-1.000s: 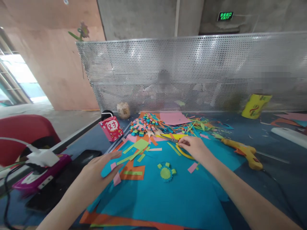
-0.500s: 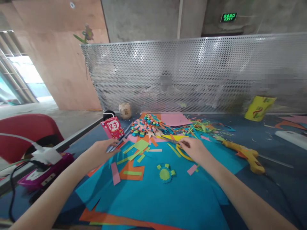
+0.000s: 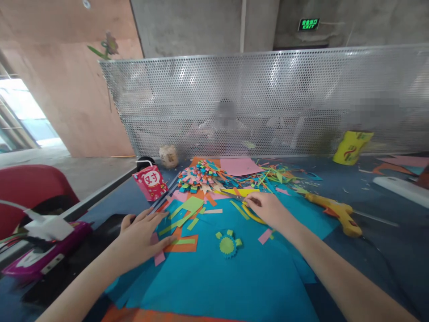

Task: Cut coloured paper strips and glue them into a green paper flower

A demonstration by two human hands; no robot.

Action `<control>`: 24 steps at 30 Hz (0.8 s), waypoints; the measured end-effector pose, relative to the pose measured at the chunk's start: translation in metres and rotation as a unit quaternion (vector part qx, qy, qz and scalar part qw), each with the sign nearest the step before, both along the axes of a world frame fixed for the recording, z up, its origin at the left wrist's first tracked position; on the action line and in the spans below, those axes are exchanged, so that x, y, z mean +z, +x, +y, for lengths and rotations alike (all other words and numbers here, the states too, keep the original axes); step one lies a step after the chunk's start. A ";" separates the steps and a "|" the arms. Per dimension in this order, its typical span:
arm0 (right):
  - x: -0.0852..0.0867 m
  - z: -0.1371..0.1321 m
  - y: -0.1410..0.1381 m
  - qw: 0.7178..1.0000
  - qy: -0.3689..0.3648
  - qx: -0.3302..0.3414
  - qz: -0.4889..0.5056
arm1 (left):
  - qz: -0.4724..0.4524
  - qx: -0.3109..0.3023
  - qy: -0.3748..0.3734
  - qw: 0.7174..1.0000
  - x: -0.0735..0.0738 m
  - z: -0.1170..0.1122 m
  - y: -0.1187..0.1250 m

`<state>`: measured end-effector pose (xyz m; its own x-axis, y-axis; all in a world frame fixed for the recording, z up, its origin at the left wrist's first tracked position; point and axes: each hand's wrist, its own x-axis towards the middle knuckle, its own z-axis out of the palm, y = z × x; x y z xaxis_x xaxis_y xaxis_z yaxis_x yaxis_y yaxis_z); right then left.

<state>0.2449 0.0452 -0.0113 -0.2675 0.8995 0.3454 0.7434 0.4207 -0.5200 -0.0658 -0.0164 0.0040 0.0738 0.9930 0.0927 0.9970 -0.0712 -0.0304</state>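
My left hand (image 3: 145, 237) is spread open, palm down, low over the left side of a blue paper sheet (image 3: 208, 286). Its thumb reaches a green strip (image 3: 187, 241) on an orange paper piece (image 3: 191, 248), and a pink strip (image 3: 160, 258) is partly hidden under it. My right hand (image 3: 270, 208) has its fingers closed on yellow-handled scissors (image 3: 254, 215), whose blades point left. Between the hands lies a small paper gear-like piece (image 3: 228, 245) with a green centre, a blue toothed rim and several green tabs. A green paper scrap (image 3: 193, 204) lies near the left fingers.
Fringed multicoloured paper flowers (image 3: 197, 176) and shredded strips (image 3: 278, 174) sit at the back. A yellow glue gun (image 3: 335, 212) lies right, a red drink carton (image 3: 150, 182) left, beside a purple power strip (image 3: 53, 259). A perforated metal screen (image 3: 201, 107) stands behind, with a person beyond it.
My left hand has come back toward me from beside the drink carton and spread its fingers over the paper pieces. My right hand stays at the scissors. The view has shifted slightly right.
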 end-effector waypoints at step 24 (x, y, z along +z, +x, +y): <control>0.003 0.001 0.002 1.000 0.010 0.001 -0.016 | -0.113 0.081 0.019 0.990 -0.002 0.102 0.048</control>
